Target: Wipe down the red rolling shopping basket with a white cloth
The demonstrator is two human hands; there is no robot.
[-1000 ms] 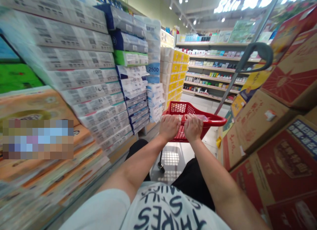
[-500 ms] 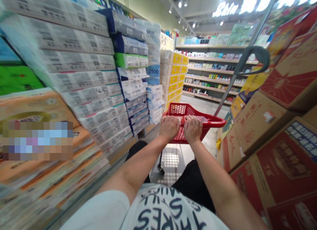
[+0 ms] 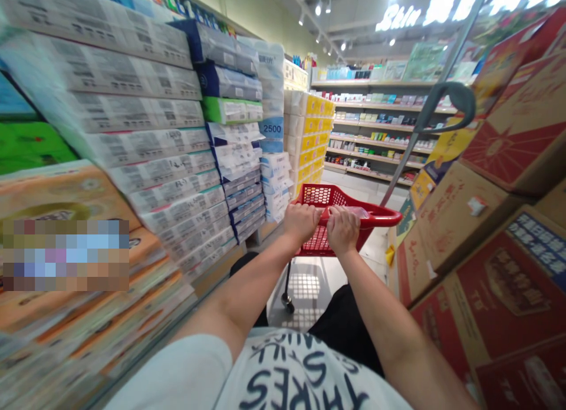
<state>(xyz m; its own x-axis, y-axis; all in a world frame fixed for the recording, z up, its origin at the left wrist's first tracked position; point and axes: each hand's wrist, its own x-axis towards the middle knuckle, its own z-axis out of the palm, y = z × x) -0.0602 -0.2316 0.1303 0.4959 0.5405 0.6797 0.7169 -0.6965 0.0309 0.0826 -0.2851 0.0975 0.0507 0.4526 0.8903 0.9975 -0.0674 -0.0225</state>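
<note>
In front of me is a red plastic shopping cart [image 3: 318, 194] with holes in its walls. My left hand [image 3: 301, 222] is closed round the left part of its handle bar, and my right hand [image 3: 344, 227] grips the same bar just beside it. The fingers cover most of the bar. Some pinkish, see-through part [image 3: 359, 212] shows on the bar right of my right hand. Below the basket a caster wheel [image 3: 287, 304] stands on the floor. What lies in the basket, if anything, I cannot make out.
Tall stacks of tissue packs [image 3: 145, 115] line the left side, with orange packs [image 3: 66, 192] nearest. Cardboard boxes [image 3: 469, 210] are piled on the right. A grey looped handle on a pole [image 3: 460, 106] leans there. Stocked shelves [image 3: 380, 124] stand ahead.
The view has shifted very slightly, with the shelves and the grey looped handle a little further left. Both hands keep the same hold on the cart handle.
</note>
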